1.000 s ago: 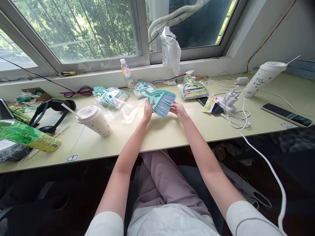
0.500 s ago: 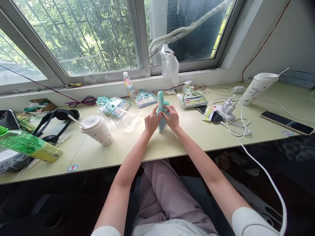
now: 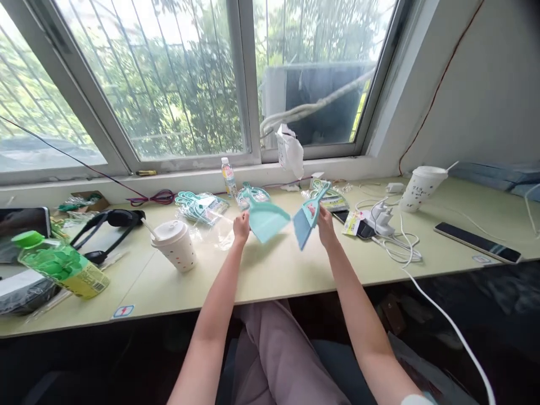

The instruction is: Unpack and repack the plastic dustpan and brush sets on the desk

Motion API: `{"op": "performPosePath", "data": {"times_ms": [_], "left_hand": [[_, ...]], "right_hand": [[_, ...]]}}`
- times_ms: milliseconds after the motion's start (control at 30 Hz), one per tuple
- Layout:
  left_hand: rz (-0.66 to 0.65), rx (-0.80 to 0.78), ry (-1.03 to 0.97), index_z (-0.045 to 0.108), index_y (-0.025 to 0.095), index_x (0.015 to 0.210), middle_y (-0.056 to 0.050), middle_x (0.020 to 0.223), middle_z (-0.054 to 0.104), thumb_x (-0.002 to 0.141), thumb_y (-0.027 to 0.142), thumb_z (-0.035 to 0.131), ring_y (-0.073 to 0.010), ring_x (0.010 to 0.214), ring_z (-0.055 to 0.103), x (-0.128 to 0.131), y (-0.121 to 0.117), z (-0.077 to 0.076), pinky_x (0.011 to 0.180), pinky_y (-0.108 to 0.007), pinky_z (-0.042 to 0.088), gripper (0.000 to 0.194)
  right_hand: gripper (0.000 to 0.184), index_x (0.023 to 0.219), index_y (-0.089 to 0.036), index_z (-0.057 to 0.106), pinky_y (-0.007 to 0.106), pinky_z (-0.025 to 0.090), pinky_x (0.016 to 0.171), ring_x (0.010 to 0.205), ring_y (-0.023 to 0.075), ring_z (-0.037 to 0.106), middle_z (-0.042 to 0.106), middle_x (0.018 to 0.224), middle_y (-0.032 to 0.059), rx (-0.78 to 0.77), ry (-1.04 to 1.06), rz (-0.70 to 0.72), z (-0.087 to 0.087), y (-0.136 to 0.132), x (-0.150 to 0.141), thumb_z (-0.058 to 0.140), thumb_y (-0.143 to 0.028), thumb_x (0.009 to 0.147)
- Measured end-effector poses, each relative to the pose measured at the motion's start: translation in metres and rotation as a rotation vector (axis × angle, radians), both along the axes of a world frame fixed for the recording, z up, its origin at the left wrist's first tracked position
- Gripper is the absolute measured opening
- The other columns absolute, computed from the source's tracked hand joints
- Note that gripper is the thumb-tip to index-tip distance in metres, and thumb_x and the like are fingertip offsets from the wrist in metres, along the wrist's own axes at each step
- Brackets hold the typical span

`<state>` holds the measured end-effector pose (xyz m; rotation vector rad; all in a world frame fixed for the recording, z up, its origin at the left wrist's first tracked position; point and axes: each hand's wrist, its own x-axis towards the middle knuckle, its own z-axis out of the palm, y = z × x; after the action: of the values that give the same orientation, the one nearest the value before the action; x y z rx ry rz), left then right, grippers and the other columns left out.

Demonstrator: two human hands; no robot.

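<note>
Mint-green dustpan: one, directly right of the left grip, held above the surface.
Left grip: closed around the dustpan's left side.
Brush: one, just left of the right grip, handle up, bristles down.
Right grip: closed around the brush's right side.
Lidded cups: two, well apart.
Bottles: two, one green.
Black headset: one.

head camera: worn on head, faces forward and down
mauve cloth trousers: near, close to camera
bare left hand, bare right hand: mid-range, seen from above and behind
pale yellow-green flat desk: spans view left to right
grey metal-framed glass window: far side, straight ahead
plain grey-white wall: far right
</note>
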<state>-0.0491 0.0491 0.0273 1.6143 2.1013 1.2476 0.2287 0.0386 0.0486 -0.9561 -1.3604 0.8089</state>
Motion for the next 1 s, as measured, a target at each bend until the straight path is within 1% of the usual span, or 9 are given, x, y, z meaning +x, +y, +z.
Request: {"op": "performPosePath", "data": {"times_ms": [67,167,233,300,433,600,800,900,1000], "left_hand": [[-0.113,-0.138,0.028,0.067,0.019,0.083,-0.002,0.067,0.065,0.099,0.035,0.029,-0.0167,0.067,0.064,-0.007,-0.001,0.000,0.064,-0.024,0.041,0.044],[-0.203,-0.234,0.068,0.065,0.019,0.070,-0.001,0.059,0.062,0.093,0.032,0.039,-0.0161,0.058,0.061,-0.005,-0.004,-0.006,0.059,-0.025,0.040,0.037],[-0.222,-0.267,0.079,0.067,0.019,0.070,-0.002,0.064,0.066,0.091,0.031,0.044,-0.0167,0.059,0.062,0.000,-0.007,-0.010,0.059,-0.025,0.040,0.034],[-0.219,-0.280,0.119,0.072,0.020,0.080,-0.005,0.080,0.073,0.091,0.033,0.045,-0.0185,0.071,0.066,0.003,-0.009,-0.012,0.063,-0.026,0.041,0.032],[-0.164,-0.270,0.350,0.074,0.023,0.102,-0.009,0.113,0.074,0.095,0.042,0.043,-0.0249,0.105,0.067,0.002,-0.011,-0.011,0.076,-0.028,0.045,0.037],[-0.101,-0.311,0.416,0.069,0.021,0.110,-0.013,0.111,0.074,0.098,0.057,0.029,-0.0293,0.108,0.067,-0.004,-0.010,-0.009,0.082,-0.034,0.047,0.054],[-0.149,-0.334,0.435,0.069,0.021,0.093,-0.012,0.105,0.074,0.095,0.041,0.042,-0.0276,0.101,0.067,-0.005,-0.005,-0.013,0.075,-0.032,0.045,0.034],[-0.200,-0.344,0.443,0.069,0.021,0.086,-0.010,0.102,0.074,0.094,0.035,0.043,-0.0257,0.096,0.067,0.002,-0.007,-0.015,0.072,-0.030,0.043,0.031],[-0.371,-0.292,0.438,0.069,0.021,0.087,-0.009,0.095,0.073,0.099,0.040,0.038,-0.0243,0.093,0.066,0.020,-0.012,-0.017,0.073,-0.029,0.043,0.038]], "right_hand": [[0.044,0.090,-0.023,0.064,0.030,0.047,0.058,0.072,0.0195,0.061,0.064,0.094,0.0063,-0.018,-0.216,0.011,0.014,0.004,0.023,0.057,-0.064,0.075],[0.029,0.089,-0.023,0.071,0.032,0.051,0.073,0.085,0.0223,0.067,0.070,0.108,0.0077,-0.038,-0.788,0.075,0.038,0.013,0.041,0.062,-0.047,0.078],[0.019,0.086,-0.023,0.075,0.036,0.051,0.081,0.092,0.0264,0.069,0.074,0.102,0.0085,-0.158,-1.233,0.062,0.046,0.018,0.036,0.066,-0.037,0.078],[0.018,0.086,-0.019,0.077,0.040,0.052,0.084,0.096,0.0319,0.070,0.075,0.100,0.0136,-0.279,-1.539,0.000,0.043,0.022,0.019,0.071,-0.033,0.076],[0.026,0.103,-0.015,0.076,0.043,0.051,0.088,0.110,0.0367,0.067,0.072,0.113,0.0234,-0.276,-1.596,-0.129,0.015,0.026,-0.015,0.066,-0.016,0.079],[0.028,0.108,-0.015,0.076,0.039,0.053,0.083,0.107,0.0340,0.069,0.071,0.114,0.0233,-0.270,-1.552,-0.172,-0.004,0.033,-0.019,0.059,-0.023,0.087],[0.043,0.115,-0.010,0.072,0.036,0.051,0.086,0.113,0.0334,0.066,0.070,0.116,0.0233,-0.333,-1.550,-0.185,0.003,0.050,-0.001,0.069,-0.036,0.080],[0.038,0.109,-0.013,0.075,0.032,0.049,0.083,0.110,0.0309,0.067,0.073,0.112,0.0187,-0.329,-1.510,-0.196,0.014,0.054,0.012,0.064,-0.039,0.084],[0.034,0.101,-0.020,0.077,0.028,0.047,0.077,0.102,0.0267,0.069,0.076,0.105,0.0103,-0.278,-1.459,-0.056,0.028,0.052,0.017,0.063,-0.047,0.084]]}}
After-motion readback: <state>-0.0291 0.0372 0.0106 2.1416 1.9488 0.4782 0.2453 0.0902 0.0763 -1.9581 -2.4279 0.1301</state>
